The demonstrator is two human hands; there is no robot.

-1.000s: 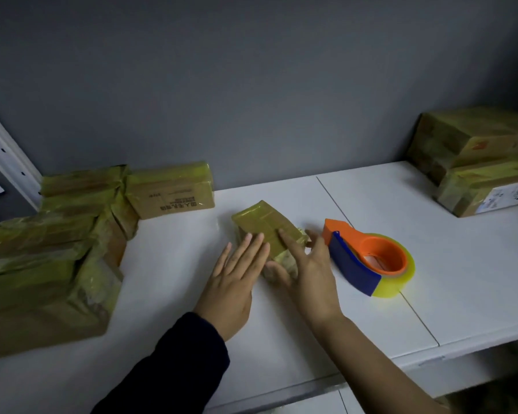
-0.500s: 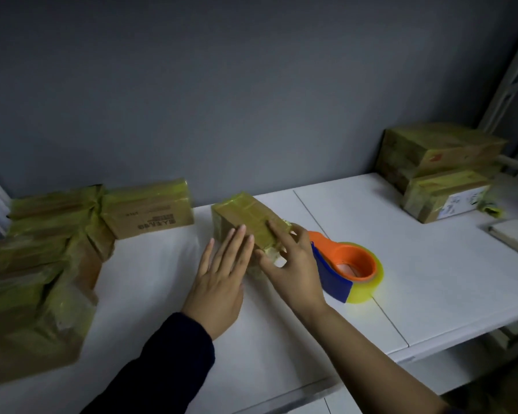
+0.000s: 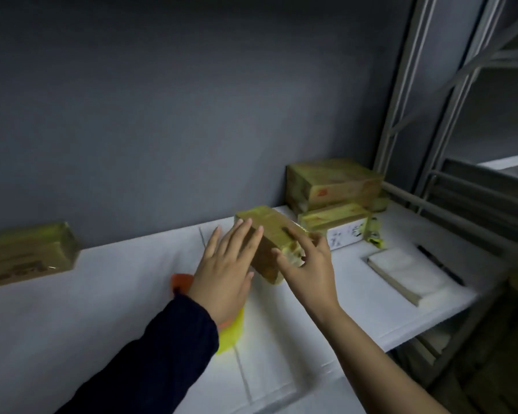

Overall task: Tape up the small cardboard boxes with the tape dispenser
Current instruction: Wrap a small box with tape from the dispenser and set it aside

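The small cardboard box (image 3: pixel 271 234), wrapped in yellowish tape, is held between both hands above the white shelf (image 3: pixel 117 294), tilted with its long axis running from the near corner by the palms up and away toward the grey wall (image 3: pixel 162 115). The left hand (image 3: pixel 226 273) lies flat with fingers spread against its left face; the right hand (image 3: pixel 310 268) clasps the near right end, fingers over the top (the frame is blurred, so how tightly I cannot tell). Under the left wrist shows the tape dispenser (image 3: pixel 231 327), orange and yellow, mostly hidden. Beyond the right hand stand stacked taped boxes (image 3: pixel 334 186), just beside the held box's far end. Right of the grip lies a white pad (image 3: pixel 407 270) near the shelf's edge. Far left sits another box (image 3: pixel 24 252), with bare shelf between.
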